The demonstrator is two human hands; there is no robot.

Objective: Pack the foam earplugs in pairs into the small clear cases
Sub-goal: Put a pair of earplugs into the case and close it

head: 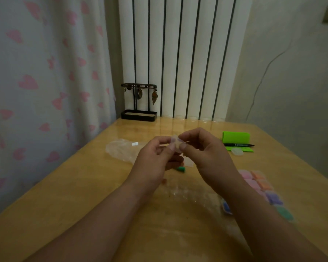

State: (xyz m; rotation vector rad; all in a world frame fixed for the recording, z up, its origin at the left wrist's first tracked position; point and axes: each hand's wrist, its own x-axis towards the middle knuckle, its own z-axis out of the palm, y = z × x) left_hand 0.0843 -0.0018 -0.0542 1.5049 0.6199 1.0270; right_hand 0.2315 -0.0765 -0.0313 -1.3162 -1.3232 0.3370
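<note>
While packed cases [257, 183] lie nearer than the held clear case [175, 145], a green earplug [181, 169] lies just below it; left hand [155, 157] and right hand [203, 154] both pinch that case. Likely risk: slick plastic slips, dropping it onto the earplug.

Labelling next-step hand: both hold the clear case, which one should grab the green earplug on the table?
Left, probably. Lower fingers of the left hand hang just above the green earplug; the right hand, also pinching the clear case, sits farther off.
</note>
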